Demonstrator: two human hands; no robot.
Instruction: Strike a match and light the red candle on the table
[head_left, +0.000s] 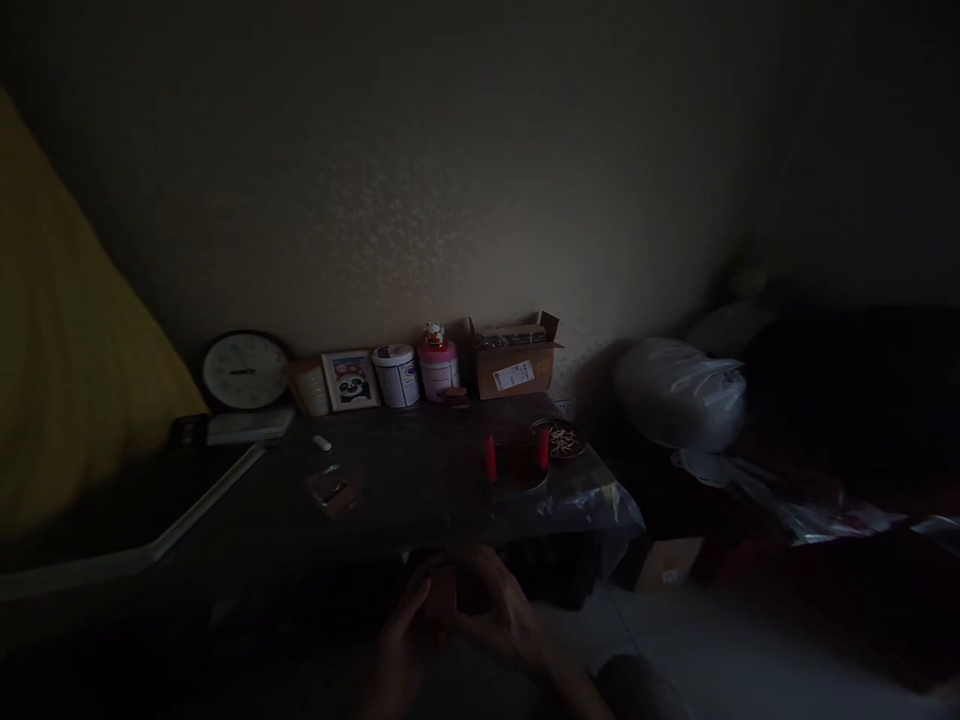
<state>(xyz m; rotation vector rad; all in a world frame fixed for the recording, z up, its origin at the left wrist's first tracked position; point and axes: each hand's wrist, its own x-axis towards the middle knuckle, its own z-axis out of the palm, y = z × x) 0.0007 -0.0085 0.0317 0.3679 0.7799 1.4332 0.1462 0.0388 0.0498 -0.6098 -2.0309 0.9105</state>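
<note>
The room is very dark. Both my hands are together low in the middle, below the near edge of a dark table (420,490). My left hand (401,640) and my right hand (499,615) curl round a small dark object (444,592) that I cannot make out. Further back on the table, two red candles (490,458) stand on a dark plate (517,482), and a small dish (564,438) holds what look like matchsticks.
Along the wall stand a round clock (245,370), a framed picture (350,380), two tubs (396,375), and a cardboard box (516,362). A yellow cloth (67,350) is at left. A white bag (679,392) and clutter lie right.
</note>
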